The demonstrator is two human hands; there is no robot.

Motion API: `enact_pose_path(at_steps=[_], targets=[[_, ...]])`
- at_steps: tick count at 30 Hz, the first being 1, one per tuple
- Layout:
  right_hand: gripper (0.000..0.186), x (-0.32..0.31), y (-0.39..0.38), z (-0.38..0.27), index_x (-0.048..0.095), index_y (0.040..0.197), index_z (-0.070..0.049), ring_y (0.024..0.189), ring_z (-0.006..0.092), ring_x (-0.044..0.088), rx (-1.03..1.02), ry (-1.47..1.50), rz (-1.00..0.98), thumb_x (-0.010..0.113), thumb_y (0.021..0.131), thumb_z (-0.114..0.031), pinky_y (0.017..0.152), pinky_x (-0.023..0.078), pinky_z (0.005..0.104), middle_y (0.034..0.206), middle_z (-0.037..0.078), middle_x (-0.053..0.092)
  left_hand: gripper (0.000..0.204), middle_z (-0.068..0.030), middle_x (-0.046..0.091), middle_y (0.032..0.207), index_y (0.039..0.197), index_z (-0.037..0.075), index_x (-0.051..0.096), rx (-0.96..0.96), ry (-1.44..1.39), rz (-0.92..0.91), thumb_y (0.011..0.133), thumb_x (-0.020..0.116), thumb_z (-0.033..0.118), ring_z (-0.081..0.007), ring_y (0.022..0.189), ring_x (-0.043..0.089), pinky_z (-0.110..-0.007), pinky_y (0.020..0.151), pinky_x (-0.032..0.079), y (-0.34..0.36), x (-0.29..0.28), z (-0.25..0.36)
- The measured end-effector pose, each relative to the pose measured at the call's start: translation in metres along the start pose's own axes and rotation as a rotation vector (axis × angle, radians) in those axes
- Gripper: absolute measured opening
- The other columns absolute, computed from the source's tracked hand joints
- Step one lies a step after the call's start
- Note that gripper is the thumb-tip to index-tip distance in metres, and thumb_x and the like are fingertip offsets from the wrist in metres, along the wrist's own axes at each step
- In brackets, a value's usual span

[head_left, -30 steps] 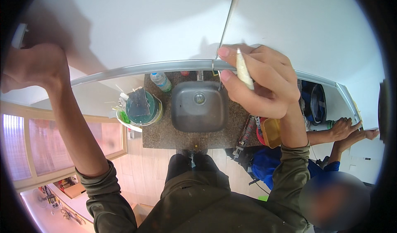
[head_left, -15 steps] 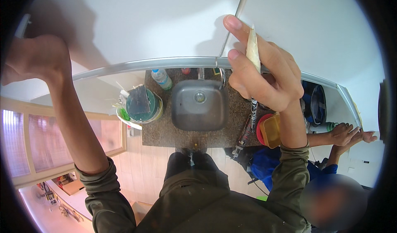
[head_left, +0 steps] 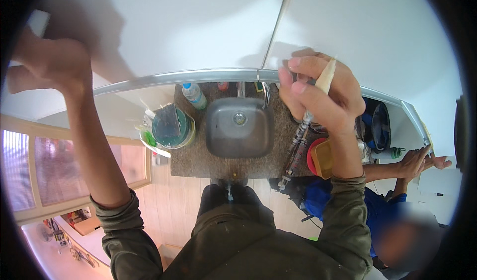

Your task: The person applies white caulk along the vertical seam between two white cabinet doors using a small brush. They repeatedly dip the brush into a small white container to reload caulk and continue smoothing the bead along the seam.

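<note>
My right hand (head_left: 328,94) is raised in front of white cabinet doors (head_left: 208,27). Its fingers close around the front of a caulking gun (head_left: 295,151), whose cream tapered nozzle (head_left: 325,79) sticks up past my thumb. The gun's long body slants down and left over the counter. Far to the left, my left hand (head_left: 52,64) is lifted against the white surface with bent fingers, partly lost at the dark rim. A pale flat piece (head_left: 39,23) shows beside it; I cannot make out what it is.
Below lies a speckled brown counter (head_left: 189,161) with a steel sink (head_left: 240,143). A plastic bottle (head_left: 195,96) and a bucket (head_left: 186,138) stand left of it; a yellow container (head_left: 323,161) sits right. A co-worker in blue (head_left: 380,210) is close on my right, hands raised.
My right hand has dropped slightly and curled its fingers in, and the caulking gun now tilts more to the right at its tip. My left hand has shifted a little right.
</note>
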State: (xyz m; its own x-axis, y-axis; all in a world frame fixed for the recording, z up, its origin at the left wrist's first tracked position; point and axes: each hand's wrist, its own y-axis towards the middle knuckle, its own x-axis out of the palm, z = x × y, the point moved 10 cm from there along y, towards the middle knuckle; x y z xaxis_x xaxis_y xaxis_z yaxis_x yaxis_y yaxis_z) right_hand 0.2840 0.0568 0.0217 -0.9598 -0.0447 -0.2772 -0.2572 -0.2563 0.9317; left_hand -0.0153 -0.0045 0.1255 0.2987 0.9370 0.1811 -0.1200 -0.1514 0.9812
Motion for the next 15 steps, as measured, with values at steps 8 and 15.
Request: enact_pose_path(at_steps=[8,15], targets=[[0.023,-0.011,0.005,-0.004,0.069,0.091,0.004,0.064,0.0226,0.069,0.164,-0.025,0.014,0.077,0.069,0.001,0.056,0.058,0.0304,0.081,0.015,0.069,0.049,-0.0103,0.069,0.085,0.087,-0.002,0.07,-0.084,-0.159,0.12,0.097,0.056,0.044,-0.0183,0.076,0.065,-0.031,0.066,0.054,0.001,-0.001,0.012],[0.045,-0.022,-0.002,-0.011,0.074,0.109,-0.003,0.056,0.0143,0.06,0.193,-0.073,0.001,0.081,0.065,-0.005,0.049,0.048,0.0256,0.075,0.008,0.068,0.051,-0.0078,0.067,0.081,0.086,-0.002,0.069,0.028,-0.165,0.109,0.097,0.058,0.046,-0.0158,0.074,0.061,-0.029,0.065,0.048,0.003,-0.001,0.021]])
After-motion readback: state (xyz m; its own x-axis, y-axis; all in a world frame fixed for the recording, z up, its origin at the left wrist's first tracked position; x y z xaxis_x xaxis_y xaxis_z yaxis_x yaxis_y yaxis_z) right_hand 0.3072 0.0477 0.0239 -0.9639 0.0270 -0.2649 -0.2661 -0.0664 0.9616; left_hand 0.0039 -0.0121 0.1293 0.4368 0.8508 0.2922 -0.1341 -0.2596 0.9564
